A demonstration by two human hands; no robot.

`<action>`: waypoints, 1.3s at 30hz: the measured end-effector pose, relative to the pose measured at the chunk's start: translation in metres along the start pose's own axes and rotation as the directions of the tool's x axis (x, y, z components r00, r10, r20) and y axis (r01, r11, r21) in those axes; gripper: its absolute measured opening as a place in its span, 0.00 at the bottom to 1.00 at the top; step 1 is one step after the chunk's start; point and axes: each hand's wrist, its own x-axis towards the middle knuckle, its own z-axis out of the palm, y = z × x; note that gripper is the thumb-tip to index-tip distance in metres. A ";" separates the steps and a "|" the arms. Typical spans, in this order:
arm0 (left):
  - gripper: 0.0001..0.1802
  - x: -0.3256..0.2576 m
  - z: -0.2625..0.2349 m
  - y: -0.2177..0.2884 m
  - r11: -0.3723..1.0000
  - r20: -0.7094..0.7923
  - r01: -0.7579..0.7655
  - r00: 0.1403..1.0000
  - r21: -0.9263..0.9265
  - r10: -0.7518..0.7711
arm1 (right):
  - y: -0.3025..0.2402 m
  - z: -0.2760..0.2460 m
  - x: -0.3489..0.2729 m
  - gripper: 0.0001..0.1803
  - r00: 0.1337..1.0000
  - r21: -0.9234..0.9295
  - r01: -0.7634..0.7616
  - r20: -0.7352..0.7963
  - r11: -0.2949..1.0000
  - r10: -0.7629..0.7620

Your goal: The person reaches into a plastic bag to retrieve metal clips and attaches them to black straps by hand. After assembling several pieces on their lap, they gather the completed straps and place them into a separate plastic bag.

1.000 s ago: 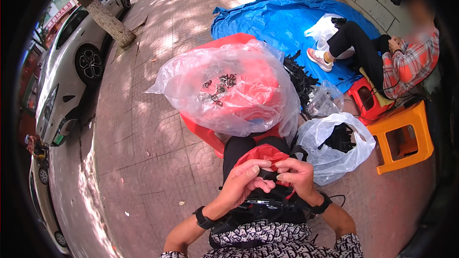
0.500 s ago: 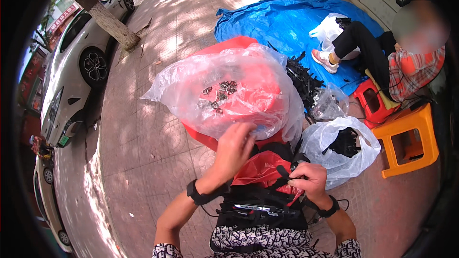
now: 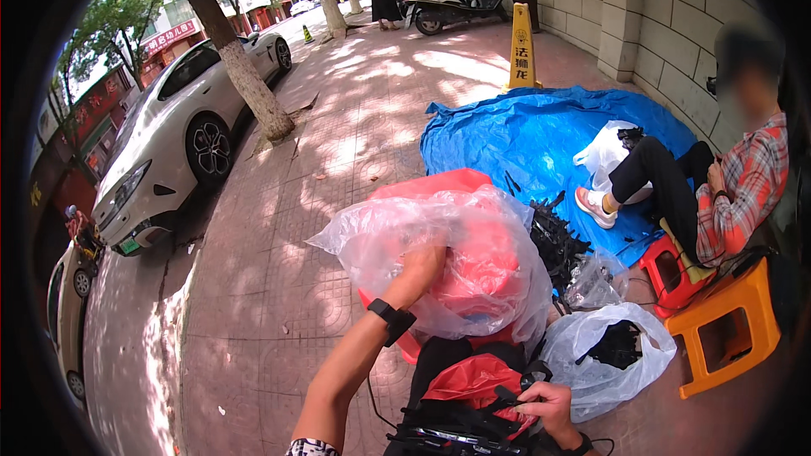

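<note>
My left hand point(image 3: 425, 266) reaches into the crumpled clear plastic bag point(image 3: 494, 257) spread over a red surface. Its fingers are hidden by the plastic and the back of the hand, so their grip does not show. Low in front of me, my right hand point(image 3: 549, 405) pinches a short black strap point(image 3: 507, 393). A small dark round thing sits by its fingers, too unclear to name. Beneath the strap lies a red plastic bag point(image 3: 469, 377) on my lap, with more black straps point(image 3: 435, 439) gathered below it.
To the right stands a white plastic bag point(image 3: 591, 380) holding black pieces. Beyond it are an orange stool point(image 3: 731, 308), a red stool point(image 3: 663, 274) and a seated person. Black strips point(image 3: 553, 241) lie in a heap beside the blue tarp point(image 3: 524, 139). A car point(image 3: 182, 131) is parked at left.
My left hand has moved forward from the near edge of the clear bag into it. The view has tilted up, and the small metal pieces on the bag no longer show. My right hand keeps the strap.
</note>
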 end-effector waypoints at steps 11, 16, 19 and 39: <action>0.08 0.009 -0.021 -0.022 0.748 -0.202 0.051 0.949 -0.662 -0.243 | 0.003 0.000 -0.005 0.07 0.985 0.117 -0.169 0.001 0.979 0.170; 0.08 -0.006 -0.022 -0.030 -0.353 0.131 0.054 0.971 -0.934 -0.200 | -0.007 0.005 0.001 0.06 0.993 0.029 -0.110 0.053 0.994 0.108; 0.09 -0.014 -0.019 -0.034 -0.536 0.145 0.068 0.984 -0.841 -0.104 | -0.012 0.008 0.000 0.08 0.988 0.045 -0.145 0.064 0.988 0.142; 0.12 -0.186 -0.008 0.055 -0.619 0.518 0.523 0.829 -0.585 0.210 | -0.023 0.025 0.018 0.06 0.981 0.030 0.081 0.173 0.996 -0.085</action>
